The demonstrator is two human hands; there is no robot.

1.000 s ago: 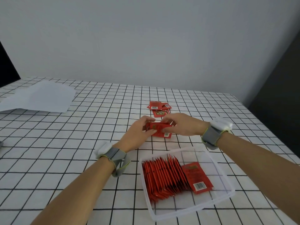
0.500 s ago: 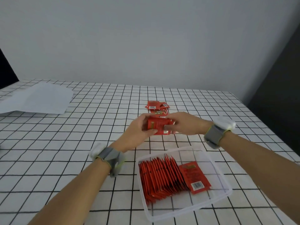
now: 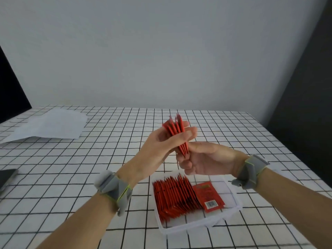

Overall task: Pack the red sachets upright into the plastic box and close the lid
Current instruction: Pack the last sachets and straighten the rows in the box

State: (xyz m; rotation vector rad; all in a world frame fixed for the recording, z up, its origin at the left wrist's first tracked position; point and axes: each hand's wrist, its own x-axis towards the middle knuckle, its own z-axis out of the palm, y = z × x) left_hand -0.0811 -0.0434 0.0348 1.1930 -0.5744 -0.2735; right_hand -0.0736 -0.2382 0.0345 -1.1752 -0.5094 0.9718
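While the left grip (image 3: 158,141) curls round the upper half of a bundle of red sachets (image 3: 177,133) and the right grip (image 3: 206,159) pinches its lower end, the bundle hangs edge-on in the air at 12 o'clock of the plastic box (image 3: 197,225), the right grip covering the box's far rim. Inside, a packed row (image 3: 172,196) stands along the 9 o'clock side, with one tilted sachet (image 3: 208,196) leaning on it at 3 o'clock. On the worktop (image 3: 71,168), white paper (image 3: 50,124) lies at 10 o'clock and a dark object (image 3: 7,177) at 9 o'clock
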